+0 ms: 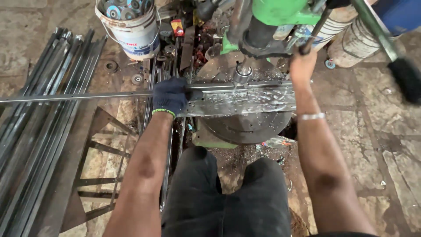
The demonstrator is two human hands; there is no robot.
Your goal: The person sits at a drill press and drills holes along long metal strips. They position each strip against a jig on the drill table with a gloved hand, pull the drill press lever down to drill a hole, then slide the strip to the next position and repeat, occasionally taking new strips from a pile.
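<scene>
Two hands busy, gloved left hand (170,95) clamping steel bar (87,96), right hand (301,66) gripping drill lever (316,30), bit hidden.

Two hands: one gloved left hand (170,95), one bare right hand (301,66). One dark glove, one wristband (312,116) on the right forearm. One long flat metal bar (87,96) lay across one round drill table (245,127). One green drill press (280,17) with one spindle (242,72). Two feed handles showed, one with a black knob (408,79). One white bucket (131,26) held several discs, count unclear. One pile of steel strips (39,123), too many to count. Two loose washers (110,66) on the floor.
</scene>
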